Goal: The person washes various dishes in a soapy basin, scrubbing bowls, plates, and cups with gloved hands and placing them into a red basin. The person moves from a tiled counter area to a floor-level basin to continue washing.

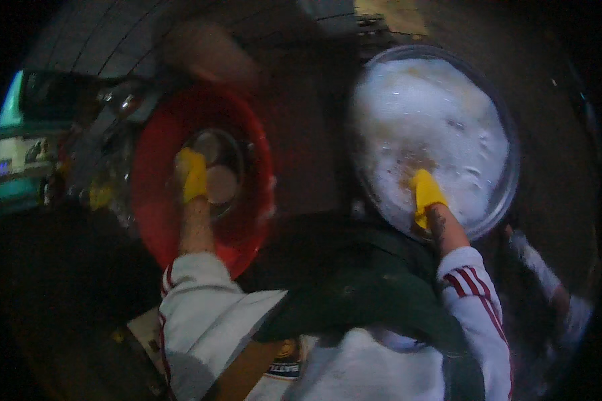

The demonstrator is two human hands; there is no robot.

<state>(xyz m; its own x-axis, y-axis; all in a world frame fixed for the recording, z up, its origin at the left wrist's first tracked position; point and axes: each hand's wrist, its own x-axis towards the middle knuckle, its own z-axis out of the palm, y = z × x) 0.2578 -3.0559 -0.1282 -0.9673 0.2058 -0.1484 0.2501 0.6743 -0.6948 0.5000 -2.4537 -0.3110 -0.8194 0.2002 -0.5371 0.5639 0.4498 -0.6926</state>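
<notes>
My left hand point(193, 175), in a yellow glove, reaches into a red basin point(153, 220) at the left. Beside it in the basin are a round metal-looking vessel and pale round things point(221, 184); blur hides whether the fingers hold anything. My right hand point(429, 195), also in a yellow glove, dips into white suds point(431, 110) in a large round tub point(506, 195) at the right. The foam covers its fingers, so what they touch is hidden.
Blurred, shiny items point(125, 103) lie left of the red basin. A pale yellow object point(394, 17) is beyond the tub. Part of another person's arm point(537, 265) appears at the lower right. A blurred skin-coloured shape point(210, 55) shows above the basin.
</notes>
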